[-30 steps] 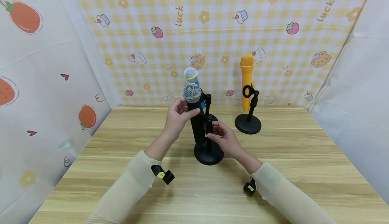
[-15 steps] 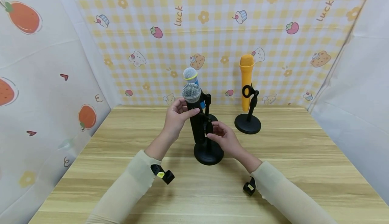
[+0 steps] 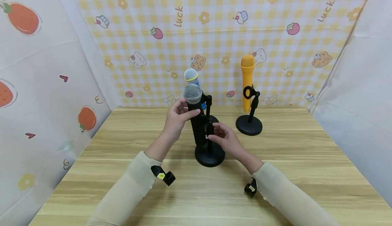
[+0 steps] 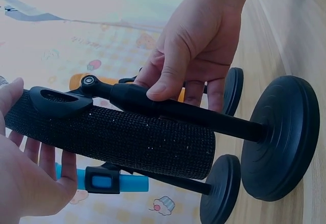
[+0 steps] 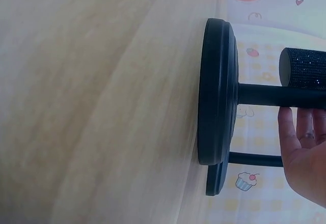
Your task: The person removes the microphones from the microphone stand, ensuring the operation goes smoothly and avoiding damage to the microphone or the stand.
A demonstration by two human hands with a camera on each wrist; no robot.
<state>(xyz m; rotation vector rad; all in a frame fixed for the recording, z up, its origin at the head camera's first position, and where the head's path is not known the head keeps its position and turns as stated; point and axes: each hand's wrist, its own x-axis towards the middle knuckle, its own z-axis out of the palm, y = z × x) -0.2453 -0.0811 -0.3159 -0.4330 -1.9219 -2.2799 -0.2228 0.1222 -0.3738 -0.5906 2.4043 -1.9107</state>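
Hands at mid-desk: left hand (image 3: pixel 177 118) grasps the black microphone (image 3: pixel 196 117); right hand (image 3: pixel 225 140) pinches its black stand (image 3: pixel 209 151).

1. Setting: a staged tabletop booth, not a lived-in room.
2. Evidence: printed cartoon backdrop (image 3: pixel 214 32) of yellow gingham, white side sheets (image 3: pixel 46 66), a bare wooden table (image 3: pixel 306 158), microphones on desk stands (image 3: pixel 248 124).
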